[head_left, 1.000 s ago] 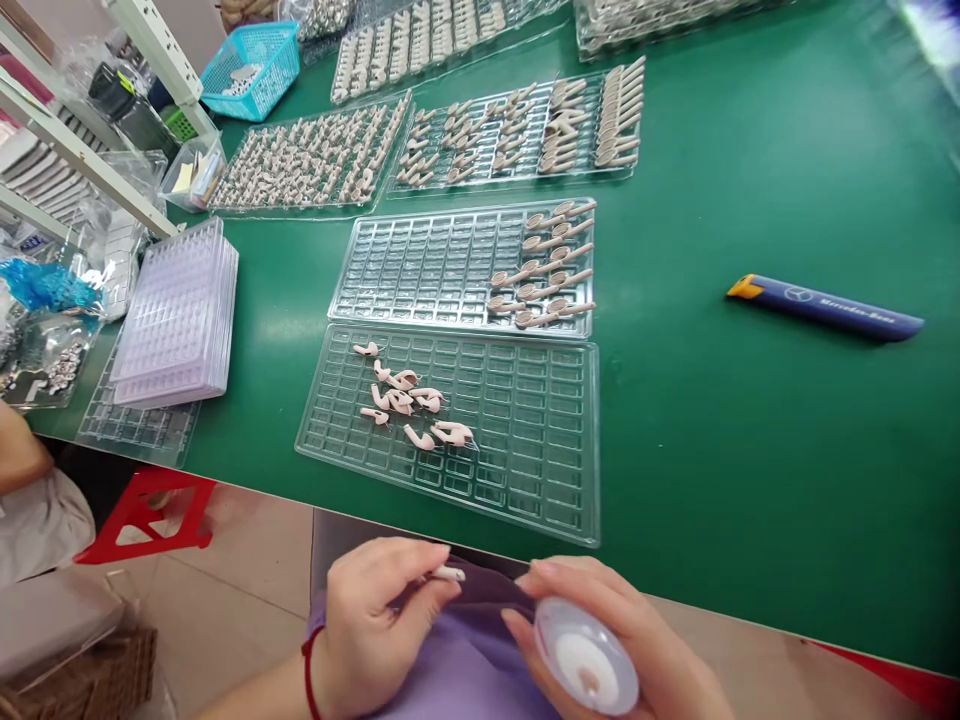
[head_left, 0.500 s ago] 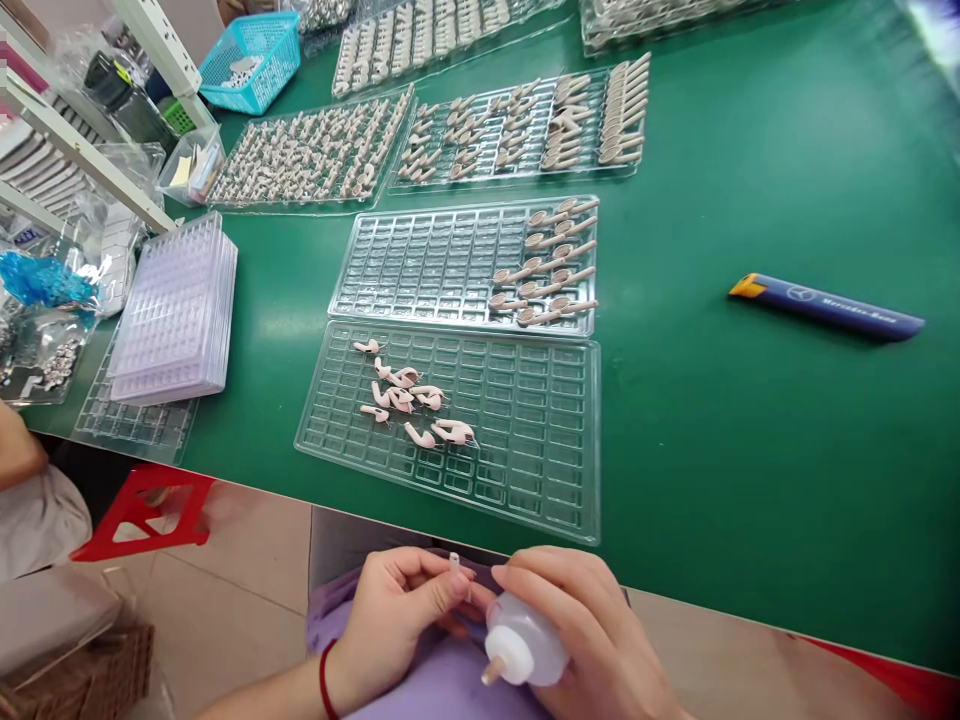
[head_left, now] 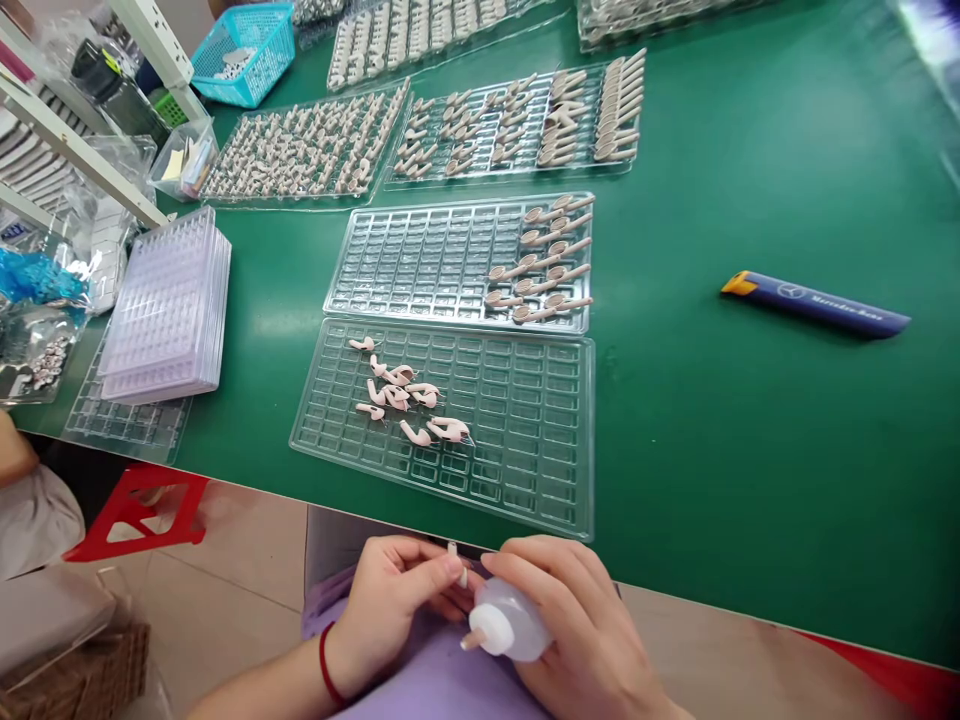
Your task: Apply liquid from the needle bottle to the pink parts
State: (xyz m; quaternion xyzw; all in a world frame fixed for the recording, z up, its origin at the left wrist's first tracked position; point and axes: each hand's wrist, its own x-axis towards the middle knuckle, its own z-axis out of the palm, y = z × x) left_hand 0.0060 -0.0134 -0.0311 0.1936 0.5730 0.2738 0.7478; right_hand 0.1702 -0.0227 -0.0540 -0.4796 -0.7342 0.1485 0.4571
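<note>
Close to my lap, my left hand (head_left: pixel 401 600) pinches a small whitish earbud shell (head_left: pixel 454 562) between thumb and fingers, its stem pointing up. My right hand (head_left: pixel 581 620) is wrapped round a translucent white squeeze bottle (head_left: pixel 517 622) with a narrow tip, tilted so the tip points down and left. The bottle is beside my left fingers; whether they touch is hard to see. On the table in front, a clear tray (head_left: pixel 517 460) carries several loose pale pink earbud shells (head_left: pixel 450 429). Behind it, another clear tray (head_left: pixel 420 260) has beige earbud pieces (head_left: pixel 555 262) along its right side.
Farther back lie trays full of small beige parts (head_left: pixel 300 145). At the left are stacked clear trays (head_left: pixel 161 310), a blue basket (head_left: pixel 244 60) and a white shelf post (head_left: pixel 154 40). A dark blue knife-like object (head_left: pixel 817 303) lies right. Another person's arm (head_left: pixel 15 455) shows at left.
The bottle and my right hand have shifted slightly left and up, toward my left hand. The earbud shell stays pinched, and more of its lower part shows. The whole view has shifted a little.
</note>
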